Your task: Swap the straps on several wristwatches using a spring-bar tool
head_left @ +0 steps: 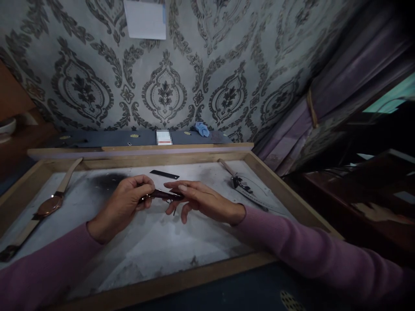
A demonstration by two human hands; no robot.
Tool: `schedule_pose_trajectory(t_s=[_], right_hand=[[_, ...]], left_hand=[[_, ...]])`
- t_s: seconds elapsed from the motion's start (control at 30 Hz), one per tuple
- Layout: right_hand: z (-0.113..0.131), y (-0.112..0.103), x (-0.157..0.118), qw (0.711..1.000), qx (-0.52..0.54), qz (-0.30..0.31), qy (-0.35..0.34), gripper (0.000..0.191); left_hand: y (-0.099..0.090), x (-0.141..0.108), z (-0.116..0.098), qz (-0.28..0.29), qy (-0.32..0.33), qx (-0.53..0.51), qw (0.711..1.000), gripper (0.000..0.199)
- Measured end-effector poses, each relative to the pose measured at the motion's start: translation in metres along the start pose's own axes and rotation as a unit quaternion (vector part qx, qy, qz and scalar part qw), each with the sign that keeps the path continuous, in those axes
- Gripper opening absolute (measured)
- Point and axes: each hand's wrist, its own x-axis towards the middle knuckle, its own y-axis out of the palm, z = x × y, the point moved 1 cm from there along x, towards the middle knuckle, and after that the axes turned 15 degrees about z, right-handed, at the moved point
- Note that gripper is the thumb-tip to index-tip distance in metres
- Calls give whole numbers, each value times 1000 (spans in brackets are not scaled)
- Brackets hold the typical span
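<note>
My left hand (132,198) pinches one end of a narrow, dark brown, strap-like piece (164,195), with a shiny metal glint at that end. My right hand (204,199) has fingers above and below the other end, and its lower fingers hang loosely curled. Just behind the hands lies a flat black strip (164,174) with a small hole. To the left rests a watch (50,206) with a copper-coloured case and a beige strap. On the right is another light-strapped watch (241,185), its dark middle part hard to make out.
A shallow wooden-framed tray (145,159) with a pale, smudged floor surrounds the work. Behind its rear rail are a crumpled blue cloth (202,129) and a small white box (164,137). A purple curtain (324,103) hangs at right, near another person's hand (378,212).
</note>
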Motion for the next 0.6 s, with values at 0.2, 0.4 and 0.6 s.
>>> schedule_pose_trajectory(t_s=[0.2, 0.4, 0.6], right_hand=[[2, -4, -3, 995, 76, 15, -65, 33], [9, -3, -6, 996, 72, 14, -59, 38], [1, -7, -3, 998, 11, -36, -40, 29]], left_hand=[[-1, -3, -4, -10, 6, 18, 1000, 15], [0, -4, -5, -7, 8, 13, 1000, 17], [1, -3, -4, 5, 5, 12, 1000, 18]])
